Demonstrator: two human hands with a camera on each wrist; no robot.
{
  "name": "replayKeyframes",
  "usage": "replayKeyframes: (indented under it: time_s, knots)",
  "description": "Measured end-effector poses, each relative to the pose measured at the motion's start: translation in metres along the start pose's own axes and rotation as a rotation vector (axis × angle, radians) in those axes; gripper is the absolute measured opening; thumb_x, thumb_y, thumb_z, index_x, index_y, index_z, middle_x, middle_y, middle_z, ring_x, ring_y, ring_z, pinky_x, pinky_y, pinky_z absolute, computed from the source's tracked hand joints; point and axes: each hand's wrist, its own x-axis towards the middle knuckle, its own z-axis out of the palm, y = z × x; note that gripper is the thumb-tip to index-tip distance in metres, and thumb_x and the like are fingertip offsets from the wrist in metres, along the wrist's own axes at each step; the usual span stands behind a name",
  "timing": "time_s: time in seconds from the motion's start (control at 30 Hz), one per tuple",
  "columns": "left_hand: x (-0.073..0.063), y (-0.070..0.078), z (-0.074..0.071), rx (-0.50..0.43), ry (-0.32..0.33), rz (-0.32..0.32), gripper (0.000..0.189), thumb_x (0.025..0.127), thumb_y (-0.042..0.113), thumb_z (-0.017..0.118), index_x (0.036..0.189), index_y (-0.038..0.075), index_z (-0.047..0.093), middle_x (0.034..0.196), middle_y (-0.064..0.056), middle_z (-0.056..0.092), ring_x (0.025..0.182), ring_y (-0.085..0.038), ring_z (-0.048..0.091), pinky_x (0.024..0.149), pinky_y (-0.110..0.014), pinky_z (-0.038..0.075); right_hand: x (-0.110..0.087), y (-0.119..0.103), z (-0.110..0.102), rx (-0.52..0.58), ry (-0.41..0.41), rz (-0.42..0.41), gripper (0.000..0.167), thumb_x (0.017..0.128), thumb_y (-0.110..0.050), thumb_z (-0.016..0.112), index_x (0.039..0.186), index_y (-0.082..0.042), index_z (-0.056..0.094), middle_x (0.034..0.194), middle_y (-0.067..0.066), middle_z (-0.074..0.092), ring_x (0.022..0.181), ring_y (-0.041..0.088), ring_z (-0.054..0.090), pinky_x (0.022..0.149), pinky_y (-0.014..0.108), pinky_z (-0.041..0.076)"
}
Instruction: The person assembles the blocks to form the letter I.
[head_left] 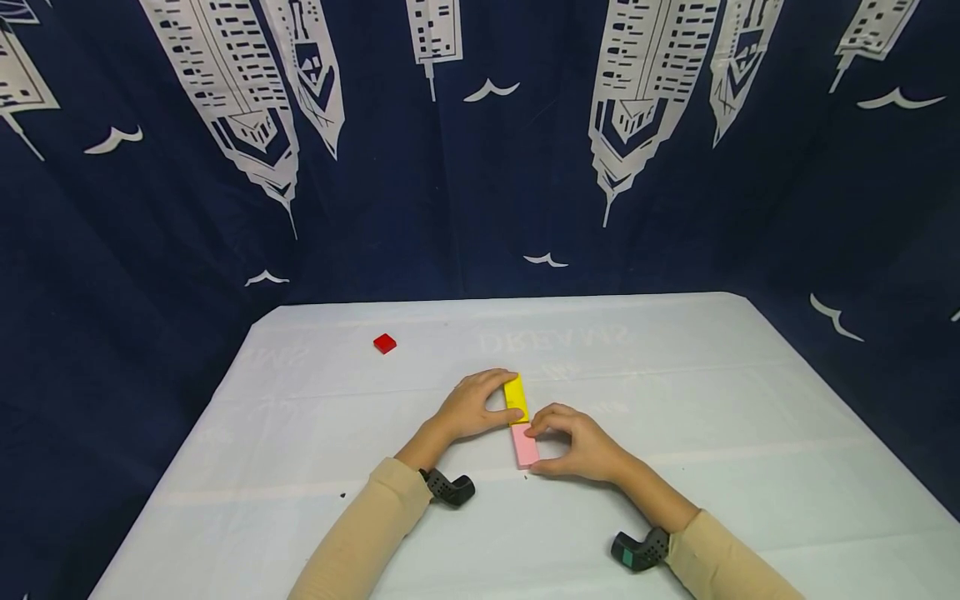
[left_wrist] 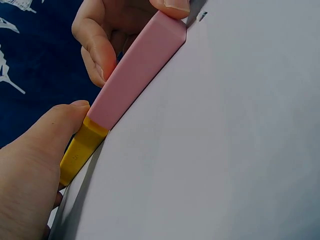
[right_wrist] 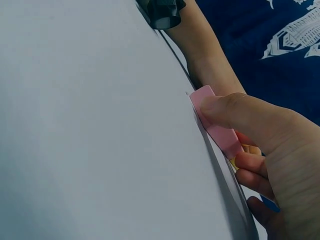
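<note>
A pink block [head_left: 525, 446] and a yellow block [head_left: 515, 398] are set end to end near the middle of a white-covered table [head_left: 300, 542], the yellow one farther from the person; their facing ends are shown meeting in the left wrist view. The yellow block is pinched along its length by the left hand [head_left: 472, 407], the thumb being placed at the near end and a fingertip at the far end. The pink block is gripped by the right hand [head_left: 581, 446], with the thumb set at its near end and a fingertip against its side close to the join. Between thumb and fingers of each hand a rounded gap is left.

Farther out, a small red block [head_left: 385, 343] is seen near the table's far edge, left of centre and well apart from both hands. The white cover is marked by faint mirrored lettering, pale creases and a few dark specks. Each forearm is covered by a tan sleeve [head_left: 375, 525], and a black device [head_left: 450, 488] is worn at each wrist. Beyond the table, the background is filled by a dark blue cloth [head_left: 450, 225], printed in white with upside-down towers and bird shapes.
</note>
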Motion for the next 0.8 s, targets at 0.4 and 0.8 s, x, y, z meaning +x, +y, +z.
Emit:
replayKeyframes:
  time_s: [0.4, 0.8]
  knots:
    - [-0.0002, 0.0003, -0.0003, 0.004, 0.004, 0.010, 0.066, 0.088, 0.049, 0.066, 0.143, 0.017, 0.050, 0.145, -0.004, 0.049, 0.136, -0.022, 0.041, 0.113, -0.044, 0.029, 0.0017, 0.0016, 0.0004, 0.001, 0.001, 0.012, 0.040, 0.070, -0.025, 0.090, 0.105, -0.017, 0.071, 0.109, -0.007, 0.063, 0.105, 0.014, 0.058, 0.093, 0.033, 0.050]
    - [0.0001, 0.0001, 0.0001, -0.007, -0.002, -0.004, 0.066, 0.088, 0.049, 0.065, 0.143, 0.017, 0.050, 0.145, -0.004, 0.049, 0.136, -0.023, 0.041, 0.113, -0.045, 0.029, 0.0027, 0.0035, 0.0013, -0.025, 0.017, -0.012, 0.040, 0.069, -0.025, 0.090, 0.103, -0.017, 0.071, 0.109, -0.007, 0.063, 0.105, 0.014, 0.058, 0.092, 0.034, 0.050]
